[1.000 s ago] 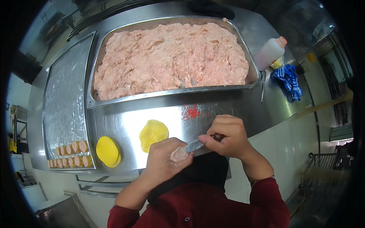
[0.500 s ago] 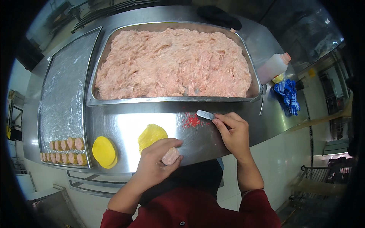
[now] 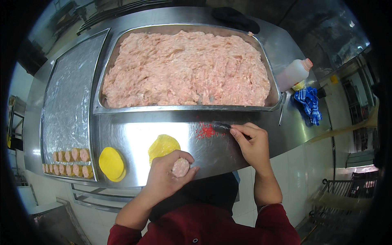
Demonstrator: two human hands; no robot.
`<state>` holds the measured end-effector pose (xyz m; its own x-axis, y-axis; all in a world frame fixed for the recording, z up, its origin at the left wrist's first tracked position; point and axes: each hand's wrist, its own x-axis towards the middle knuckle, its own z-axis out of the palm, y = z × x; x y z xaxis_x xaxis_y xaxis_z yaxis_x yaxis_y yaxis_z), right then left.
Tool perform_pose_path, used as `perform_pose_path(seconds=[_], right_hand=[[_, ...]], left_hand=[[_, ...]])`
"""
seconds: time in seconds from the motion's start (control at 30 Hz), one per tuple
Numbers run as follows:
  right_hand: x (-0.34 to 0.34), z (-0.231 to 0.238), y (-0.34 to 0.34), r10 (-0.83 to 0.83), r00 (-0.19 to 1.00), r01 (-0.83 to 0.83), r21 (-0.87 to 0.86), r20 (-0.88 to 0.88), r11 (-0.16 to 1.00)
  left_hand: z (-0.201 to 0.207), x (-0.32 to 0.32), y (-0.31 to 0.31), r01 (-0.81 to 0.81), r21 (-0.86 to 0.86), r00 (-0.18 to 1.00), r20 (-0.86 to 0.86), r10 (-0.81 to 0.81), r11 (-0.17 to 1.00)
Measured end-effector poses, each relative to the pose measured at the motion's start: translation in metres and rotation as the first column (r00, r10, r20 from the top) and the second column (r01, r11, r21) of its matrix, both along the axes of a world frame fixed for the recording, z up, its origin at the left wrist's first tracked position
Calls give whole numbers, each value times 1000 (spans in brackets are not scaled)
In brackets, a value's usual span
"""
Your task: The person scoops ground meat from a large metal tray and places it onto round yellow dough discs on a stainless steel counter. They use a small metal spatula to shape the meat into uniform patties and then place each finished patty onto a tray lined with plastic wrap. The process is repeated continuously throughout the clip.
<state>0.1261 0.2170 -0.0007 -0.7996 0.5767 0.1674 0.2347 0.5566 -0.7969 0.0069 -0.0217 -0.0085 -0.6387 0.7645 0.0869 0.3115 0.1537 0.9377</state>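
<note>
— Polished steel tabletop [image 3: 253,116], with pale floor tiles [image 3: 294,167] below. And on its far side?

— Set across it, a broad metal pan [image 3: 183,108], heaped with pale pink minced meat [image 3: 183,67].

— To the left of that?

— Just beside the pan, a tray [image 3: 67,106] covered in clear film. Lined up at its near end, two rows of small rolls [image 3: 76,154], yellow outside, with pink filling visible at the ends.

— And in the left grip [image 3: 163,175]?

— Curled snugly around a short, round meat piece [image 3: 181,168], with its pink end turned upward. Held over the near edge of the tabletop, just beside a yellow sheet [image 3: 164,146] and partly hiding it.

— In the right grip [image 3: 253,143]?

— Pinching a small flat-bladed tool [image 3: 221,125] between thumb and fingers. Held with the blade at a scatter of red bits [image 3: 206,131]; impossible to tell whether touching them.

— Between the tray and the left grip?

— Overlapping yellow rounds [image 3: 111,163], flat on the steel.

— And off to the right?

— By the pan's corner, a thin metal utensil [image 3: 281,108], a bottle [image 3: 294,75] with a reddish cap, and a crumpled blue cloth [image 3: 308,105].
</note>
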Motion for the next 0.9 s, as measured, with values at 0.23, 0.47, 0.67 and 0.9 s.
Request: perform_pose_path(seconds=[0.23,0.47,0.67,0.9], right_hand=[[9,13,-24,91,991,-91,4,-97,996],[-1,-11,-6,-82,997,82,270,-12,959],[-3,-10,-4,-71,997,70,240,-6,968],[9,13,-15,246,969,-236,-324,-9,916]], left_hand=[[0,0,11,-4,22,999,-37,5,1000],[-3,-1,7,-18,1,1000,9,18,1000],[-4,-2,7,-18,-9,999,35,18,1000],[5,-3,10,24,-10,999,48,-24,1000]])
